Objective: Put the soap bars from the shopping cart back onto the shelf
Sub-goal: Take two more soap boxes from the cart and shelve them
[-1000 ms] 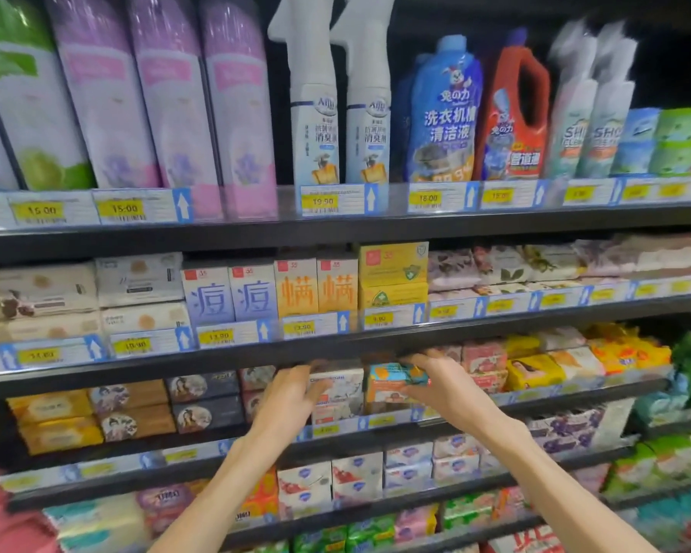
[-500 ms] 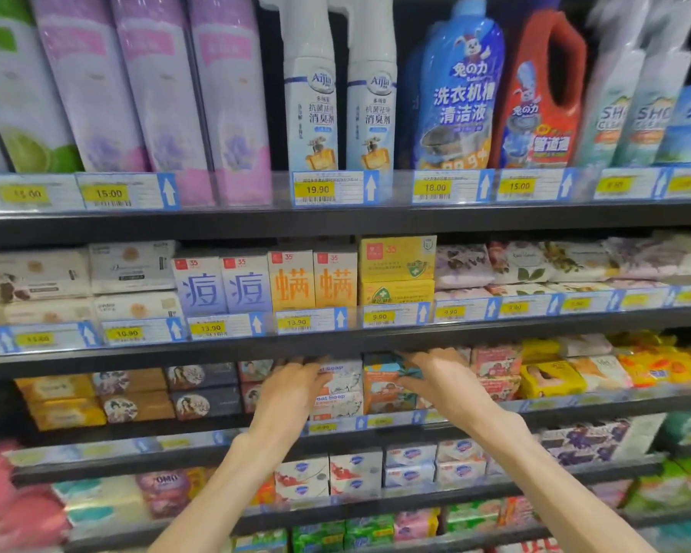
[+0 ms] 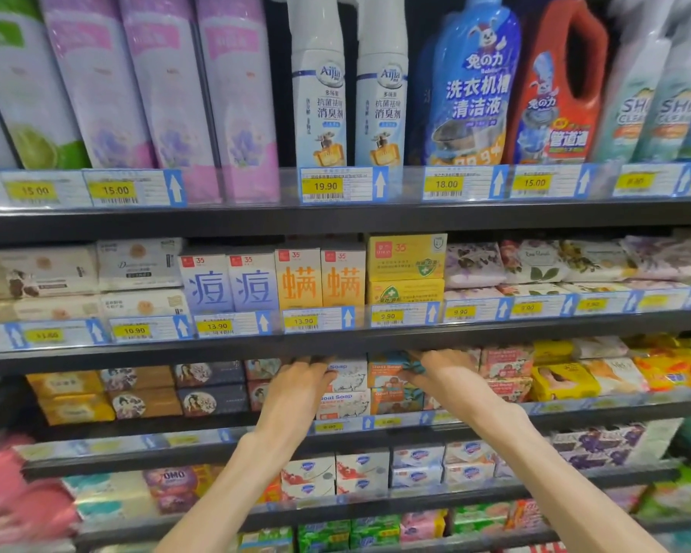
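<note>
Reaching under the shelf lip (image 3: 336,345), both hands' fingertips hidden, grip unclear, among stacked soap boxes (image 3: 346,393).

Both hands (image 3: 376,377) reach goat soap boxes (image 3: 391,387) on the shelf (image 3: 575,409).

Both bare forearms reaching up and forward from bottom edge, converging slightly toward centre. Left hand (image 3: 296,387) raised, back toward camera, fingers extended forward and slightly bent, fingertips hidden in shadow. Right hand (image 3: 441,373) at same height, just beside left, back up, fingers curled at tips, pinching. Wrists roughly straight, well apart.
</note>
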